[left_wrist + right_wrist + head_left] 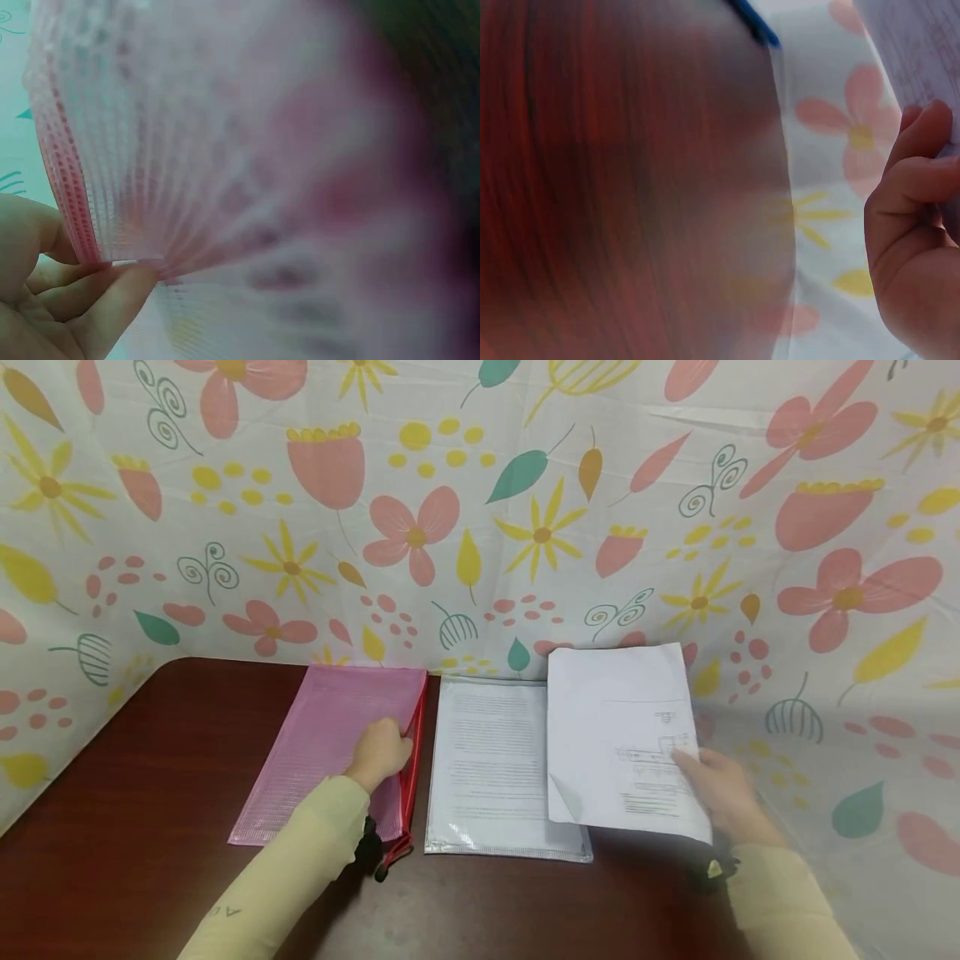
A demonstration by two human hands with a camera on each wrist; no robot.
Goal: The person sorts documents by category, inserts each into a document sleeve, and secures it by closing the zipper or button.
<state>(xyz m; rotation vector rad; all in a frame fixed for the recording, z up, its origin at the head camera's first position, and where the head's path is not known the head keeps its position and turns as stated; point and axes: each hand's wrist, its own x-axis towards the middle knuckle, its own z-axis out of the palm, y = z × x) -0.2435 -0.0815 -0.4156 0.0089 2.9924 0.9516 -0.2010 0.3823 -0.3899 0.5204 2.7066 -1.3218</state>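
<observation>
Pink pouch (318, 735) on the table (135, 793) is being pinched at its edge by the left hand (380, 752); bendy, likely light paper (592, 735) is being held up, best by its side, in the right hand (717, 787).

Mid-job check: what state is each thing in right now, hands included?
Pink mesh pouch: lying on the table, red-edged side apparently parted.
Zipper pull: at the near end of that red edge.
Clear pouch: lying flat, printed page inside; closure can't be told.
Printed paper: raised, lower left corner curled.
Left hand: pinching the pink mesh pouch's edge.
Right hand: holding the printed paper.
</observation>
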